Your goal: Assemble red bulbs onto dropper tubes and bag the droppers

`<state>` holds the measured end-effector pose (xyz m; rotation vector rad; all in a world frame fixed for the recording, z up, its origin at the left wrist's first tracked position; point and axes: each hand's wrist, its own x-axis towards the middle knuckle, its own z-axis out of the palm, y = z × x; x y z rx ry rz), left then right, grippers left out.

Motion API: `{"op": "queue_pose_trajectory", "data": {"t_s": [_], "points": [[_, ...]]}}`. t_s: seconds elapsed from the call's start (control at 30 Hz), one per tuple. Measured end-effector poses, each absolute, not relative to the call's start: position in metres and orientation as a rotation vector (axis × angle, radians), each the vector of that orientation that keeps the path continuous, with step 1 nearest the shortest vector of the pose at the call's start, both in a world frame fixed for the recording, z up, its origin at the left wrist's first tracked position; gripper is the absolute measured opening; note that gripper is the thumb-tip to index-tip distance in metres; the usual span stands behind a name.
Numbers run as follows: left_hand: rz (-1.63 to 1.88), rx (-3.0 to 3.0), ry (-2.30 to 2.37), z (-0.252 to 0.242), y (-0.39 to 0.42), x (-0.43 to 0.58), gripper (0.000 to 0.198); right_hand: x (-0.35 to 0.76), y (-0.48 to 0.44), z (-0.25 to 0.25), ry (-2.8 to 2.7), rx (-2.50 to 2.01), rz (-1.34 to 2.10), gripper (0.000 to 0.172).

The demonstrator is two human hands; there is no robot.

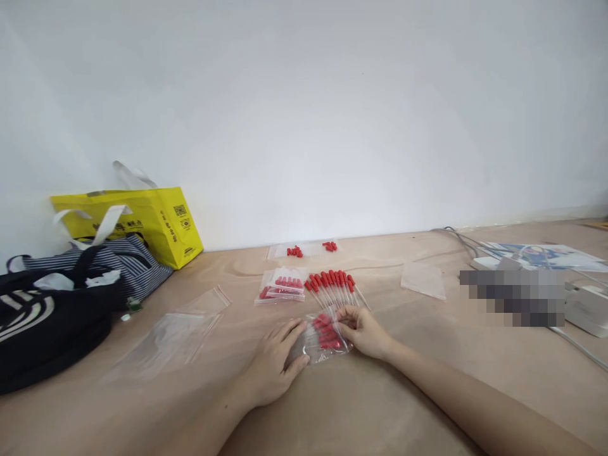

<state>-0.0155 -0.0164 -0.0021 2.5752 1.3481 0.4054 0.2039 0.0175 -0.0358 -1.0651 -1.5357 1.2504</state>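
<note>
A clear zip bag (311, 348) with several red rubber bulbs (329, 332) inside lies in front of me. My right hand (365, 330) pinches the bag's right edge between thumb and fingers. My left hand (275, 364) lies low at its left edge, fingers stretched and thumb apart, the tips touching the plastic. Just behind the bag, glass droppers with red bulbs (332, 278) are fanned out in a row. Filled clear bags of red-bulbed pieces (285, 285) are stacked to their left.
Farther back, small red pieces (294, 252) lie on clear plastic by the wall. Empty zip bags (175, 332) are at left, another bag (422, 280) at right. A black bag (52, 329) and yellow bag (178, 221) stand far left; a white adapter (589, 310) and cables lie right.
</note>
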Motion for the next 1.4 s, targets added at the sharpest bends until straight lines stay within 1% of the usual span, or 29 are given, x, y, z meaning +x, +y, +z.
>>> {"op": "queue_pose_trajectory", "data": {"t_s": [0.2, 0.3, 0.53, 0.73, 0.83, 0.9, 1.0, 1.07, 1.13, 1.2, 1.3, 1.4], "points": [[0.402, 2.571, 1.349, -0.002, -0.016, -0.015, 0.047, 0.201, 0.018, -0.042, -1.612, -1.162, 1.003, 0.012], [0.387, 2.57, 1.346, -0.001, -0.015, -0.014, 0.048, 0.201, 0.017, -0.041, -1.622, -1.163, 0.938, 0.012], [0.394, 2.583, 1.34, -0.001, -0.016, -0.015, 0.048, 0.204, 0.015, -0.039, -1.645, -1.13, 1.136, 0.019], [0.387, 2.602, 1.331, -0.001, -0.016, -0.014, 0.049, 0.2, 0.011, -0.039, -1.647, -1.188, 0.89, 0.007], [0.382, 2.609, 1.329, -0.001, -0.016, -0.014, 0.049, 0.2, 0.011, -0.037, -1.635, -1.221, 0.856, 0.01], [0.375, 2.608, 1.336, -0.001, -0.016, -0.014, 0.049, 0.201, 0.011, -0.034, -1.724, -1.197, 0.825, 0.012], [0.361, 2.613, 1.337, -0.001, -0.016, -0.015, 0.049, 0.203, 0.011, -0.031, -1.905, -1.168, 0.695, 0.026], [0.353, 2.628, 1.323, -0.002, -0.016, -0.015, 0.049, 0.203, 0.011, -0.031, -1.905, -1.201, 0.635, 0.03], [0.337, 2.644, 1.31, -0.002, -0.016, -0.016, 0.049, 0.203, 0.012, -0.034, -1.815, -1.229, 0.681, 0.024], [0.312, 2.658, 1.303, -0.001, -0.015, -0.017, 0.05, 0.203, 0.014, -0.038, -1.689, -1.215, 0.821, 0.016], [0.284, 2.674, 1.294, 0.001, -0.016, -0.017, 0.051, 0.204, 0.017, -0.042, -1.631, -1.138, 0.974, 0.018], [0.277, 2.676, 1.298, 0.003, -0.017, -0.016, 0.052, 0.206, 0.017, -0.04, -1.778, -1.079, 0.944, 0.02]]}}
